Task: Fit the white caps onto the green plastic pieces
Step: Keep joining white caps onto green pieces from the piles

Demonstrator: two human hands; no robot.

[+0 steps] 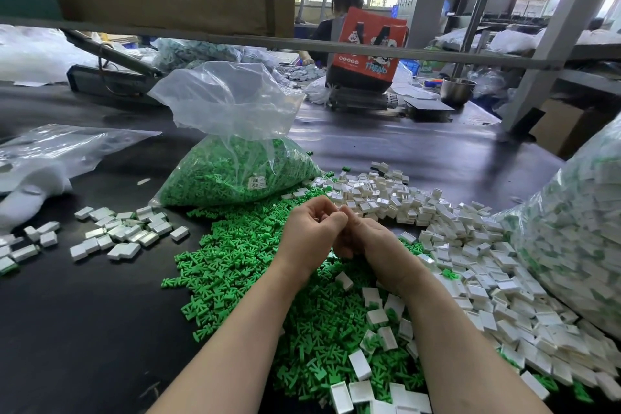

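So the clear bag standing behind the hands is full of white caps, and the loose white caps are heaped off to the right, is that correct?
Not quite. In the head view the clear bag standing behind the hands is full of green pieces, not white caps. The rest holds: the loose white caps are heaped off to the right.

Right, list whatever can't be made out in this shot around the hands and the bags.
1. Head view: what the left hand and right hand hold; curled fingers hide it.
2. Small white label on the clear plastic bag of green pieces: print too small.
3. Large clear bag of white-and-green parts: cut off by the right edge.
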